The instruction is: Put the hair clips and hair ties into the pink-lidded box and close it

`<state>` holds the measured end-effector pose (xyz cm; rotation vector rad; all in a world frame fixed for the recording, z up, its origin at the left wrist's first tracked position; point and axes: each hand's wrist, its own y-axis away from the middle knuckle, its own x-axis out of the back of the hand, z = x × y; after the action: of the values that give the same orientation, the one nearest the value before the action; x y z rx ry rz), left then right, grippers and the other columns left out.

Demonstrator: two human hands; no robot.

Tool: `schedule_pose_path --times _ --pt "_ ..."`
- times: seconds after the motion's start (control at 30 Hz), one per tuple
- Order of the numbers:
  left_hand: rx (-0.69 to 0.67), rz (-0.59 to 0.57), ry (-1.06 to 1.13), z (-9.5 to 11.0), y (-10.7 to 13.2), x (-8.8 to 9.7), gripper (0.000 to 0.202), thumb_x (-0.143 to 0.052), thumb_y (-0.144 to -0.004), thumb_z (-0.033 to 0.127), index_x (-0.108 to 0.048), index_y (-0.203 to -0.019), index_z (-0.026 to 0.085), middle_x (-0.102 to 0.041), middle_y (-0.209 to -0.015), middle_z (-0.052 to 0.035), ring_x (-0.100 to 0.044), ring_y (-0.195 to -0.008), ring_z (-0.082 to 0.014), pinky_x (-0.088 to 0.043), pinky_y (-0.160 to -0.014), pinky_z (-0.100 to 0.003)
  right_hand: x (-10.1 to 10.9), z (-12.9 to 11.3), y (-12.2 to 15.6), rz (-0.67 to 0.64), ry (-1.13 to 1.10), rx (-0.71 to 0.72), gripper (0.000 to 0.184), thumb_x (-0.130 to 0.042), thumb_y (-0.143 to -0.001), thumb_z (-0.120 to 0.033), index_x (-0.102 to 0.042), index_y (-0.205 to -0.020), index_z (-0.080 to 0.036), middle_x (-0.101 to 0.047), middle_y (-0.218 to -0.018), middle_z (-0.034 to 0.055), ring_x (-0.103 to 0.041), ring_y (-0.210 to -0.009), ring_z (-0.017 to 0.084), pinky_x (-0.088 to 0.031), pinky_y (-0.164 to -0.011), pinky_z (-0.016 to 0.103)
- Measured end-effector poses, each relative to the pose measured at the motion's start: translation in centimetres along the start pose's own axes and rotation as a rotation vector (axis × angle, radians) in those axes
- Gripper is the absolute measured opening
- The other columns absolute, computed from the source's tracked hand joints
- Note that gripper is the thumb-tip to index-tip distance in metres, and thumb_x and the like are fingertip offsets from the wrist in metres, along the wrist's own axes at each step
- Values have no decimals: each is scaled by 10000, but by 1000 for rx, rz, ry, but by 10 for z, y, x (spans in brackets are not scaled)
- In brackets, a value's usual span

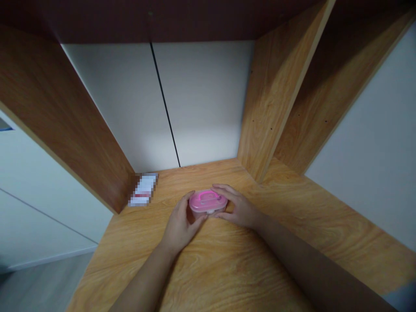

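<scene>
A small clear plastic box with a pink lid and a pink handle (208,201) stands on the wooden desk (227,260), near its middle. My left hand (180,223) cups the box's left side, thumb on the front and fingers curled round it. My right hand (238,208) wraps the right side, fingers over the back edge of the lid. Both hands touch the box, which rests on the desk.
A small flat white and red item (143,189), blurred out, lies at the desk's back left corner. Wooden side panels (273,108) rise left and right of a white back wall (195,104). A dark shelf overhangs above.
</scene>
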<state>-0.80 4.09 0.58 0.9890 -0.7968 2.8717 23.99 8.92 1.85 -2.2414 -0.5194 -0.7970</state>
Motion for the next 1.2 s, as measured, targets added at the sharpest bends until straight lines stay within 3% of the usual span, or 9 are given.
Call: schedule_pose_path --times 0.27,0.5,0.73,0.93,1.1,1.2 --pt "43 -57 -226 -6 1 5 887 -747 -778 499 -332 -1495 182 -539 -1443 -186 -556 -1294 -357 -442 -1092 -540 6 -3 0 15 -25 -6 806 -808 -772 -402 -455 -1481 -255 -543 -1425 134 -512 -1319 298 -421 -1124 465" --pt "4 -98 -352 1 -3 10 719 -741 -753 534 -535 -1354 198 -622 -1342 -170 -586 -1241 -380 -446 -1067 -547 2 0 2 14 -41 -33 780 -798 -783 -340 -452 -1477 -255 -574 -1404 118 -556 -1274 288 -438 -1104 453" --pt "48 -118 -441 -5 0 8 825 -688 -757 644 -505 -1385 143 -589 -1384 -212 -559 -1280 -399 -420 -1091 -550 7 -5 4 85 30 -91 744 -774 -797 -300 -461 -1472 -265 -589 -1374 108 -575 -1247 281 -463 -1084 456" --pt "86 -128 -476 -9 1 6 903 -643 -761 704 -469 -1423 115 -554 -1429 -221 -524 -1327 -391 -390 -1132 -528 58 2 28 226 171 -248 776 -786 -771 -426 -467 -1450 -227 -585 -1390 134 -596 -1235 321 -493 -1050 498" --pt "71 -118 -470 -11 3 5 897 -646 -760 704 -477 -1421 123 -554 -1432 -218 -527 -1325 -391 -389 -1129 -541 112 11 70 225 267 -468 612 -748 -778 -502 -572 -1286 -211 -700 -1195 132 -704 -1017 308 -594 -860 439" --pt "65 -109 -467 -12 3 5 887 -655 -759 694 -478 -1421 130 -560 -1427 -212 -533 -1319 -391 -392 -1125 -540 136 20 94 281 356 -577 616 -766 -738 -539 -580 -1222 -207 -720 -1120 136 -720 -936 318 -604 -796 435"
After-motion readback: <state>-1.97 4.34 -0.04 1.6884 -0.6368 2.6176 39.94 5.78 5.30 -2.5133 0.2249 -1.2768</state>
